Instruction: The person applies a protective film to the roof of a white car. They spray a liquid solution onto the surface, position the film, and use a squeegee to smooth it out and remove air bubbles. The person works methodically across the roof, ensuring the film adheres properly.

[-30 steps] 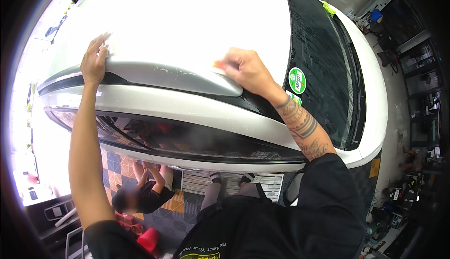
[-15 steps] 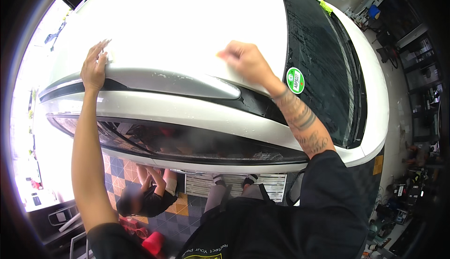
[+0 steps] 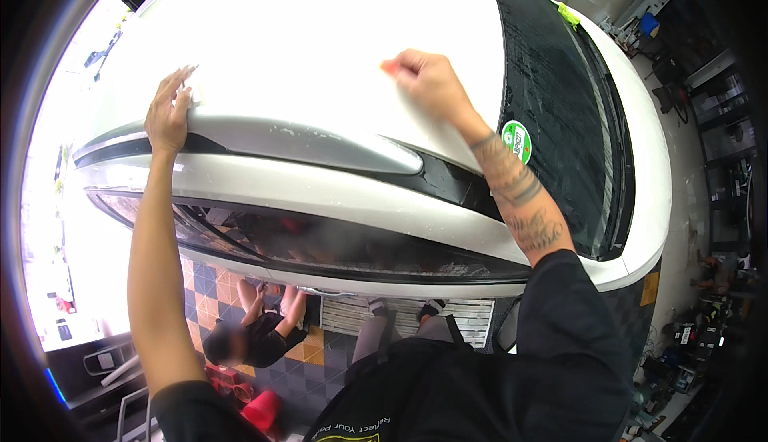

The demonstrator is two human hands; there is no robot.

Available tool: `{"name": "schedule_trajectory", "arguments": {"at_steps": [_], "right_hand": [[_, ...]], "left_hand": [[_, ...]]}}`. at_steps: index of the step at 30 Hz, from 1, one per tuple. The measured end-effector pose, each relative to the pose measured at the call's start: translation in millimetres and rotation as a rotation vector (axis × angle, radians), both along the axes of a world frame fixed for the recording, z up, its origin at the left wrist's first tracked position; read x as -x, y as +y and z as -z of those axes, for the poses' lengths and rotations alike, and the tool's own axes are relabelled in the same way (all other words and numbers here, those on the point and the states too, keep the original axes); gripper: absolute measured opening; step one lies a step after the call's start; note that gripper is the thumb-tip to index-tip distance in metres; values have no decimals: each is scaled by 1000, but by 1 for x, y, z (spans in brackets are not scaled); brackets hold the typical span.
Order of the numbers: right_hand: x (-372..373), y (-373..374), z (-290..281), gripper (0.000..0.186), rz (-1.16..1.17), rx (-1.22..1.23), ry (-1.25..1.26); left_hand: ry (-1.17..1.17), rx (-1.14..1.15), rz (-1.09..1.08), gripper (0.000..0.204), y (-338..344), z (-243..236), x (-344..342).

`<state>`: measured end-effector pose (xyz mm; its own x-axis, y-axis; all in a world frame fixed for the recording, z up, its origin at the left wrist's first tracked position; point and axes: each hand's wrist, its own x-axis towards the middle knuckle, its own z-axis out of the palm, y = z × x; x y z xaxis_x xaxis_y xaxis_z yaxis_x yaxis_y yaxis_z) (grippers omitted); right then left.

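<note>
A white car roof (image 3: 320, 34) lies under both my hands, glaring bright. At the left, my left hand (image 3: 170, 114) rests by the grey roof rail (image 3: 304, 140), fingers stretched out over the roof. A whitish patch shows beside its thumb; I cannot tell what it is. Over the roof's right part, my right hand (image 3: 432, 82) is closed on a small orange-red piece (image 3: 390, 67), blurred, its kind unclear. Most of that piece is hidden in the fingers.
The wet dark windshield (image 3: 552, 98) bears a round green sticker (image 3: 516, 141); a yellow-green cloth (image 3: 568, 16) lies at its far edge. My feet are on a slatted platform (image 3: 340, 314). Lower left, another person (image 3: 256, 334) crouches beside the car near a red bucket (image 3: 262, 410).
My right hand, still closed on the orange-red piece, has moved slightly farther across the roof. My left hand keeps its place by the rail. The view has shifted a little.
</note>
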<state>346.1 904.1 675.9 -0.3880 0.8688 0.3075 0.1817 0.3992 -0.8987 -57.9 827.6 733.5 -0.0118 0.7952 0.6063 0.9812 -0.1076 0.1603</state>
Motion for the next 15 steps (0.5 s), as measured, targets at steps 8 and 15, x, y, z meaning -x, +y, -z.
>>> {"name": "schedule_trajectory", "arguments": {"at_steps": [8, 15], "right_hand": [[-16, 22, 4, 15, -22, -47, -153], [-11, 19, -19, 17, -56, 257, 8]], "left_hand": [[6, -1, 27, 42, 3, -6, -4], [-27, 16, 18, 43, 4, -5, -4]]}}
